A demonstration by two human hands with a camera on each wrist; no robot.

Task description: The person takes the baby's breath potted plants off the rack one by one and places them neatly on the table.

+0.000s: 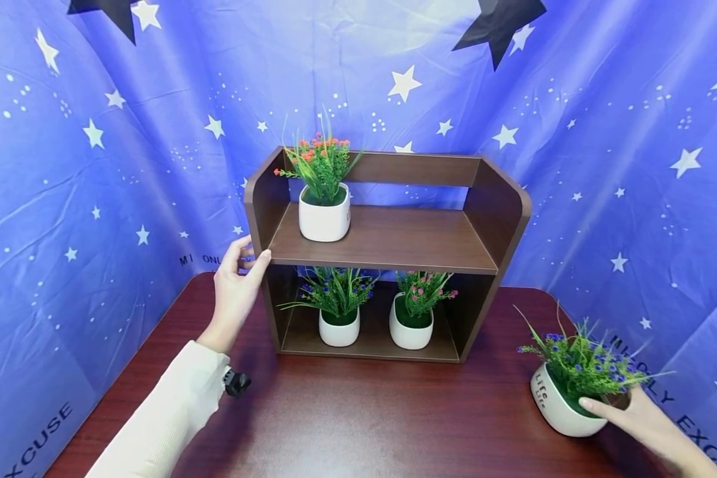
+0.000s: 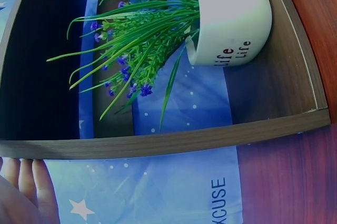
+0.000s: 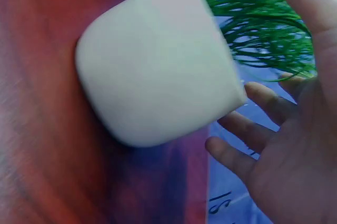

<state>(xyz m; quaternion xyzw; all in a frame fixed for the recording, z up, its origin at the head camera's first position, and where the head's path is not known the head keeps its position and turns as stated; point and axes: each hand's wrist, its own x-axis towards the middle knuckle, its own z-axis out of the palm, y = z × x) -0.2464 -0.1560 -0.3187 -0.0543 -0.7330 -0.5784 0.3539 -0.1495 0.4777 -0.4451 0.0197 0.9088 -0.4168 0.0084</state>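
My left hand (image 1: pixel 236 292) holds the left side panel of a brown two-tier shelf (image 1: pixel 394 255), thumb at its front edge and fingers along the outer side. In the left wrist view, those fingers (image 2: pixel 29 184) meet the panel beside a white pot with blue flowers (image 2: pixel 231 19). At the table's right, my right hand (image 1: pixel 645 425) is around a white potted plant with blue flowers (image 1: pixel 564 405), thumb at the rim. Seen from the right wrist, the fingers (image 3: pixel 237 129) are spread close to the pot's rim.
An orange-flowered pot (image 1: pixel 324 212) stands on the upper tier at the left. Below are a blue-flowered pot (image 1: pixel 339 328) and a pink-flowered pot (image 1: pixel 411 325). A dark red table (image 1: pixel 358 418) bears the shelf, with a blue starry curtain (image 1: pixel 173 166) around it.
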